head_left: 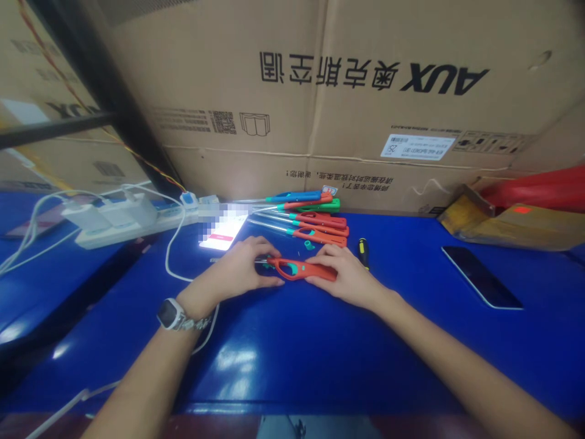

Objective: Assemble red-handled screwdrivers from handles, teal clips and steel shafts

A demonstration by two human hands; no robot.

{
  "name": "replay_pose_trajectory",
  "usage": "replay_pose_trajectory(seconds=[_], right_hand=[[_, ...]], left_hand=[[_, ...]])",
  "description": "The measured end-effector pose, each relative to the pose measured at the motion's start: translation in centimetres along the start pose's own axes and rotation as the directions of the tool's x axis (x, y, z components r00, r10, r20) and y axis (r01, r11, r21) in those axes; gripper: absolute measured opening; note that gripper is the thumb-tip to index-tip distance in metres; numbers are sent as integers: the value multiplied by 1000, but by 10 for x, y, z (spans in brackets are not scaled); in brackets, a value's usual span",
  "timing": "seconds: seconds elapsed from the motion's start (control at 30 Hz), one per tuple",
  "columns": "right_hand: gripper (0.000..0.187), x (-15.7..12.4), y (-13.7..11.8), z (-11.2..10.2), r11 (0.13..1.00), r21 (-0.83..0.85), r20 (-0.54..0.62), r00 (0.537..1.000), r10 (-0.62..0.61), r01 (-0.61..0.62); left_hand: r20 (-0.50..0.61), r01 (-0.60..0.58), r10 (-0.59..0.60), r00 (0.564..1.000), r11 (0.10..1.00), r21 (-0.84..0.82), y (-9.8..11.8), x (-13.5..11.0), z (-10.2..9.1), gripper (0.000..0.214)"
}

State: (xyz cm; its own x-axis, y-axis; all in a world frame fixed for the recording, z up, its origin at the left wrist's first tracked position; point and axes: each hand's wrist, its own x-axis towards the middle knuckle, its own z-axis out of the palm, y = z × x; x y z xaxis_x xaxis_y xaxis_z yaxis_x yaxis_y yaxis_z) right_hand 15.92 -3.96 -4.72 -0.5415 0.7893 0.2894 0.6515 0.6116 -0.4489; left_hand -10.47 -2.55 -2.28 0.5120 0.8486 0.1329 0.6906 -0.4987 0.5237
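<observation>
An orange long-nosed lighter (304, 270) with a green trigger lies level between my two hands, low over the blue table. My right hand (342, 271) is closed round its handle end. At the metal-tube end, my left hand (251, 265) pinches it with thumb and fingers, covering most of the tube. Just behind, several similar lighters (320, 234) in orange, blue and green lie side by side, tubes pointing left. A small green plastic piece (309, 245) sits between them and my hands. Near my right hand lies a black and yellow screwdriver (362, 251).
A lit phone (223, 228) lies left of the lighters, beside a white power strip (114, 221) with chargers and cables. A dark phone (482, 277) is on the right, before an opened carton (516, 225). A big cardboard box (292, 122) stands behind the table (320, 360).
</observation>
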Motion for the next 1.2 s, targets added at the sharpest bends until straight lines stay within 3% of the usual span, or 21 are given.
replay_pose_trajectory(seconds=[0.1, 0.27, 0.7, 1.03, 1.2], right_hand=[[29, 1, 1, 1, 1000, 18, 5, 1000, 12, -12], [30, 0, 5, 3, 997, 74, 10, 1000, 30, -30], [16, 5, -4, 4, 943, 294, 49, 988, 147, -155], [18, 0, -10, 6, 939, 332, -78, 989, 127, -95], [8, -1, -10, 0, 948, 313, -111, 990, 87, -48]], left_hand=[[-18, -52, 52, 998, 998, 35, 5, 2, 4, 48], [23, -73, 71, 997, 993, 95, 10, 4, 10, 37], [59, -27, 15, 998, 977, 211, 21, 5, 12, 34], [22, -151, 149, 989, 984, 95, 17, 6, 5, 23], [-37, -193, 197, 980, 977, 91, 18, 4, 2, 22]])
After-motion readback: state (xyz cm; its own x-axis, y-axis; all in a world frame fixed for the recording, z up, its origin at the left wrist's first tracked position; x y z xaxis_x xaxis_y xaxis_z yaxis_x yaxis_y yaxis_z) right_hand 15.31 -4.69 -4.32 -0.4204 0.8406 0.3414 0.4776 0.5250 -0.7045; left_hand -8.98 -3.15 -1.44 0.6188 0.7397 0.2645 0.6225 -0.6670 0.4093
